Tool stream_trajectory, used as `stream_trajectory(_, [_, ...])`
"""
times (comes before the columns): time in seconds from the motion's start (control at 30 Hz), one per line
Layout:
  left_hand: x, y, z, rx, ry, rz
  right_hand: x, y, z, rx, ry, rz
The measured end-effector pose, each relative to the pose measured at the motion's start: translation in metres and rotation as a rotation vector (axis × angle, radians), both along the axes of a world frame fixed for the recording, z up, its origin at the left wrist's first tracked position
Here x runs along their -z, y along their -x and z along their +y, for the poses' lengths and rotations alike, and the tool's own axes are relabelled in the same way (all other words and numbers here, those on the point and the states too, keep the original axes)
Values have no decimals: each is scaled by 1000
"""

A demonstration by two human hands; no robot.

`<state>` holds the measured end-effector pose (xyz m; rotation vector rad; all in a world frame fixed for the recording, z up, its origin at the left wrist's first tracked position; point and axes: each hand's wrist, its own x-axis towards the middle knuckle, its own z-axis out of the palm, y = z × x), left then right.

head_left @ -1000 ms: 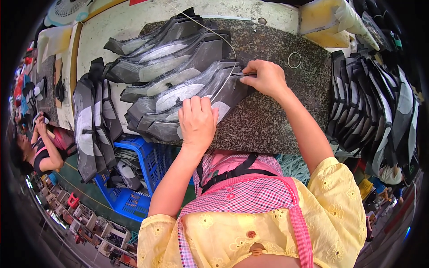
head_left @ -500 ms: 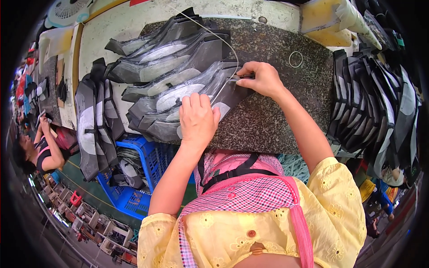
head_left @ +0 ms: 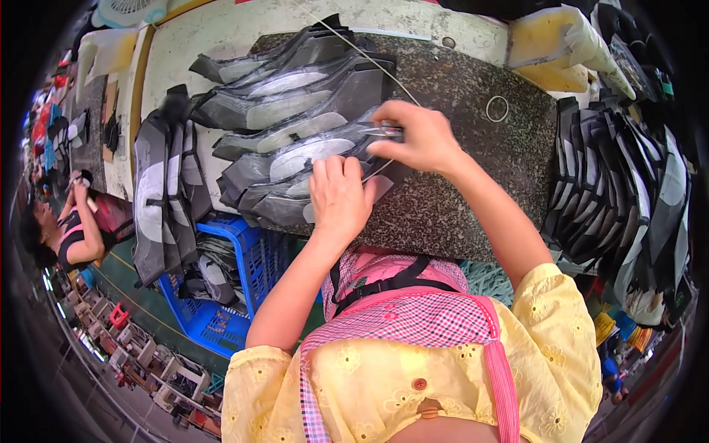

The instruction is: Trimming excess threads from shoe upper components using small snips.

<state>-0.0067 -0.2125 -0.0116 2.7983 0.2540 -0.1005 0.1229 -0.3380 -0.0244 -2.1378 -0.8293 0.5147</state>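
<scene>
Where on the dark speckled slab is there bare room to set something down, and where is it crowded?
Bare room lies on the speckled slab right of the right hand, between the small ring and the near edge. It is crowded on the left: fanned dark cut pieces lie there under the left hand. Another stack crowds the right edge.
</scene>
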Motion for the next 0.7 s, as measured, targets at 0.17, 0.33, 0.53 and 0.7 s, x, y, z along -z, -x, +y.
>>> stream_trajectory(0.17, [4, 2, 0, -37, 90, -79, 4, -22, 1, -9, 207, 191])
stream_trajectory(0.33, [6, 7, 5, -65, 103, -114, 18, -9, -18, 120, 164, 286])
stream_trajectory(0.53, [8, 4, 6, -34, 128, -146, 31, 10, -7, 226, 256, 214])
stream_trajectory(0.7, [7, 3, 4, -38, 91, -127, 48, 21, -9, 305, -46, 41])
